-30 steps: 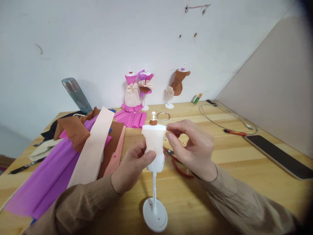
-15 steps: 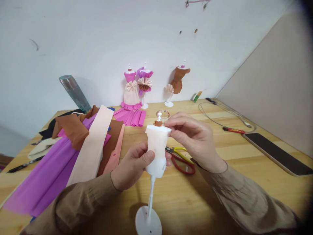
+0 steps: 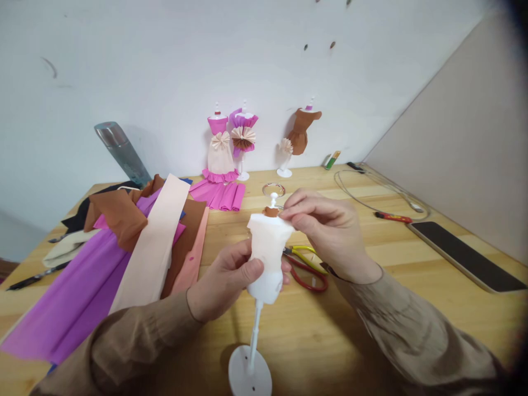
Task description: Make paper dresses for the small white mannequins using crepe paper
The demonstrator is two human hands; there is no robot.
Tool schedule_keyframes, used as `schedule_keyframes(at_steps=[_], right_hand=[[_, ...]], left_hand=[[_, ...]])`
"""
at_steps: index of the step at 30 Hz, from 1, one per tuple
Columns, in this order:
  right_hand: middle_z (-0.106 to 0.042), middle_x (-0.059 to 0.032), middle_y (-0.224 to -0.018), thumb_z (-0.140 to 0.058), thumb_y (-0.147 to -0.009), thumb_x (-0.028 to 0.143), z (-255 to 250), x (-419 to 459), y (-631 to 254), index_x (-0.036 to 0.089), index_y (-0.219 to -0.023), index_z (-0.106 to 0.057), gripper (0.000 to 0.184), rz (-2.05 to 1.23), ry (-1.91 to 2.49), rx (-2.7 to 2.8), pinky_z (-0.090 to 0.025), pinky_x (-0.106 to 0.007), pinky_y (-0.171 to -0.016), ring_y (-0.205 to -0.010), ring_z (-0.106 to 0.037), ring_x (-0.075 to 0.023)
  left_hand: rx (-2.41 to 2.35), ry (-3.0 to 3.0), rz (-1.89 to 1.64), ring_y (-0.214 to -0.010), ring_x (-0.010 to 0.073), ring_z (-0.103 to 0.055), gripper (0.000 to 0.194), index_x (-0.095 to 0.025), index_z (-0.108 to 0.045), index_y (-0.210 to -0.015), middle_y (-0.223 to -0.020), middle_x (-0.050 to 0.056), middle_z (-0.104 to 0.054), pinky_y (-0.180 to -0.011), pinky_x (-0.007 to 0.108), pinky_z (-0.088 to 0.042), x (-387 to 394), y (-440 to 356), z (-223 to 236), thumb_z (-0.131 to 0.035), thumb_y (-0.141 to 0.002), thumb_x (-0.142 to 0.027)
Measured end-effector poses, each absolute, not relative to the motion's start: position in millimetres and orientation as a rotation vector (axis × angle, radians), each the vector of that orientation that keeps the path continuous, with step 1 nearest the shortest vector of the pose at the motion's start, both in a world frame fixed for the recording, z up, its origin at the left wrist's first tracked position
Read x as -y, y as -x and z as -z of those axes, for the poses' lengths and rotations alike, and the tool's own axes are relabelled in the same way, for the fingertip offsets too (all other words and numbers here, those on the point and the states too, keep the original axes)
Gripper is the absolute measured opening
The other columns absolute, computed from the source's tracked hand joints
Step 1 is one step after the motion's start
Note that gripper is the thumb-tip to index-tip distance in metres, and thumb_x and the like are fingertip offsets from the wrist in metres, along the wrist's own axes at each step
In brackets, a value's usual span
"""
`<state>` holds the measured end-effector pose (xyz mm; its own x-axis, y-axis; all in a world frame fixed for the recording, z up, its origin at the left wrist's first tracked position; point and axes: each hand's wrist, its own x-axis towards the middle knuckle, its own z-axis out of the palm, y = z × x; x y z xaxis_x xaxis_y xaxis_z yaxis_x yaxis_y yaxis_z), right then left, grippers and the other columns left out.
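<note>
A small white dress form (image 3: 269, 294) on a round stand leans slightly to the right in front of me. Pale cream crepe paper (image 3: 268, 236) wraps its torso, and a brown paper band (image 3: 271, 212) circles its neck. My left hand (image 3: 229, 275) is closed around the waist, thumb in front and fingertips showing on the far side. At the form's right shoulder, my right hand (image 3: 330, 234) pinches the upper edge of the cream paper between thumb and fingers. Yellow-and-red-handled pliers or scissors (image 3: 307, 269) lie behind the form, partly hidden.
Folded crepe paper (image 3: 82, 297) in several colours is piled at left, with a bottle (image 3: 124, 154) behind. Dressed forms (image 3: 220, 148) stand along the wall, one in brown (image 3: 303, 132). A phone (image 3: 466, 256), a red-handled cutter (image 3: 391, 217) and a cable (image 3: 350, 190) lie at right.
The dress form has tilted slightly to the right at its top. My right hand has stayed at its shoulder, shifting a little with it; my left hand keeps its hold. The view has shifted slightly.
</note>
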<state>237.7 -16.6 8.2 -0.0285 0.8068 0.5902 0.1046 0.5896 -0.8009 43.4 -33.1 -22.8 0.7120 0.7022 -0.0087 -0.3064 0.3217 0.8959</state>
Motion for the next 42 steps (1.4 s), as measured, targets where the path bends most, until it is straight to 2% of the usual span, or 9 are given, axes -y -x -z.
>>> schedule_keyframes(at_steps=[6, 9, 12, 15, 20, 25, 31, 37, 42], right_hand=[[-0.062, -0.0072, -0.077, -0.058, -0.085, 0.060, -8, 15, -245, 0.025, -0.085, -0.078, 0.040, -0.813, 0.721, 1.537, -0.047, -0.037, -0.062, -0.068, -0.054, -0.0194], [-0.060, -0.0056, -0.073, -0.059, -0.085, 0.055, -11, 18, -245, 0.025, -0.087, -0.078, 0.036, -0.766, 0.704, 1.513, -0.046, -0.037, -0.063, -0.064, -0.051, -0.0182], [-0.060, -0.0047, -0.076, -0.060, -0.089, 0.045, -17, 26, -240, 0.026, -0.095, -0.076, 0.025, -0.604, 0.732, 1.521, -0.047, -0.037, -0.067, -0.067, -0.052, -0.0182], [-0.062, -0.0057, -0.086, -0.063, -0.086, 0.033, -27, 39, -231, 0.027, -0.101, -0.073, 0.018, -0.324, 0.769, 1.607, -0.048, -0.038, -0.068, -0.076, -0.056, -0.0206], [-0.063, -0.0083, -0.107, -0.069, -0.077, 0.023, -43, 55, -210, 0.028, -0.105, -0.069, 0.029, 0.176, 0.800, 1.705, -0.052, -0.049, -0.080, -0.097, -0.062, -0.0288], [-0.060, -0.0107, -0.123, -0.069, -0.076, 0.016, -47, 54, -199, 0.024, -0.095, -0.066, 0.021, 0.432, 0.895, 1.768, -0.046, -0.057, -0.094, -0.116, -0.054, -0.0342], [-0.064, -0.0073, -0.117, -0.068, -0.076, 0.014, -47, 52, -198, 0.028, -0.083, -0.065, 0.016, 0.427, 0.927, 1.745, -0.045, -0.057, -0.098, -0.120, -0.053, -0.0349], [-0.065, -0.0073, -0.115, -0.066, -0.075, 0.013, -46, 52, -197, 0.029, -0.083, -0.065, 0.018, 0.378, 0.899, 1.733, -0.045, -0.057, -0.099, -0.117, -0.057, -0.0338], [-0.064, -0.0117, -0.118, -0.062, -0.077, 0.016, -49, 53, -203, 0.023, -0.097, -0.067, 0.022, 0.298, 0.793, 1.771, -0.045, -0.060, -0.098, -0.117, -0.057, -0.0357]], left_hand=[[-0.508, -1.149, -0.697, -0.077, 0.0176, -0.063, 0.040, -0.014, -0.066, -0.102, -0.093, 0.011, -0.067, -0.066, 0.027, -0.050, 34, -41, 18, -0.064, -0.084, -0.049], [-0.606, -1.281, -0.762, -0.068, 0.0144, -0.056, 0.036, -0.014, -0.062, -0.099, -0.083, 0.006, -0.062, -0.061, 0.026, -0.046, 37, -40, 9, -0.062, -0.085, -0.047], [-0.745, -1.541, -0.905, -0.062, 0.0106, -0.046, 0.025, -0.015, -0.055, -0.076, -0.070, -0.001, -0.051, -0.058, 0.024, -0.039, 41, -40, -1, -0.064, -0.084, -0.037], [-0.782, -1.918, -1.125, -0.060, 0.0094, -0.042, 0.032, -0.017, -0.044, -0.064, -0.064, -0.003, -0.046, -0.057, 0.023, -0.037, 43, -41, -5, -0.066, -0.083, -0.032], [-0.797, -2.297, -1.323, -0.068, 0.0118, -0.055, 0.023, -0.017, -0.054, -0.083, -0.075, -0.001, -0.057, -0.062, 0.024, -0.047, 45, -48, 4, -0.060, -0.090, -0.038], [-0.883, -2.443, -1.335, -0.083, 0.0159, -0.063, 0.026, -0.016, -0.057, -0.096, -0.085, 0.004, -0.064, -0.073, 0.028, -0.055, 47, -49, 9, -0.059, -0.091, -0.041], [-0.915, -2.488, -1.275, -0.091, 0.0197, -0.064, 0.047, -0.012, -0.054, -0.119, -0.099, 0.010, -0.066, -0.078, 0.034, -0.057, 46, -49, 11, -0.060, -0.088, -0.046], [-0.895, -2.489, -1.295, -0.083, 0.0174, -0.062, 0.044, -0.015, -0.056, -0.115, -0.094, 0.007, -0.064, -0.074, 0.032, -0.057, 44, -49, 15, -0.058, -0.088, -0.050], [-0.837, -2.367, -1.353, -0.081, 0.0165, -0.061, 0.037, -0.017, -0.056, -0.115, -0.091, 0.005, -0.064, -0.071, 0.031, -0.056, 42, -49, 20, -0.060, -0.089, -0.043]])
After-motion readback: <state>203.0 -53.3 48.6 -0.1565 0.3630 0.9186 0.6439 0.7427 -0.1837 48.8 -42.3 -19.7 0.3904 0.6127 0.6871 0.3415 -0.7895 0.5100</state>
